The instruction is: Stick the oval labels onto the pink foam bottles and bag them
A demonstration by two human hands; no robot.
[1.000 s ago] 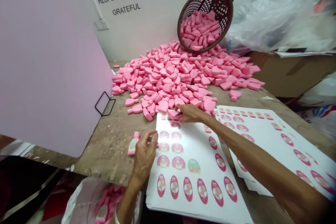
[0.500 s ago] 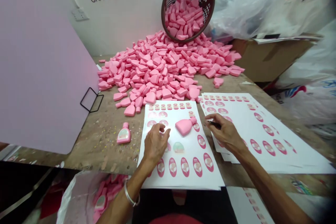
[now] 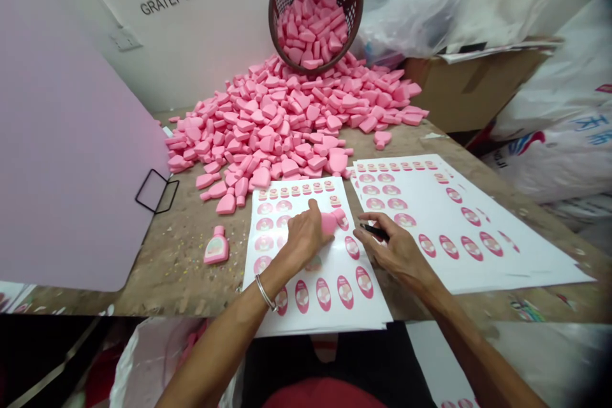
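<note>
Pink foam bottle [image 3: 327,224] pinned flat under left hand [image 3: 303,239] on sticker sheet [image 3: 335,322], centre of frame, a steady hold best; right hand [image 3: 399,256] just apart, pinching black pen [image 3: 370,229].

A white wall [image 3: 201,57] printed with black words rises behind a scarred wooden desk [image 3: 157,274], beside a tall pale lilac board [image 3: 71,140]; a brown cardboard box [image 3: 471,89] and white woven sacks [image 3: 549,159] stand rightward.
</note>
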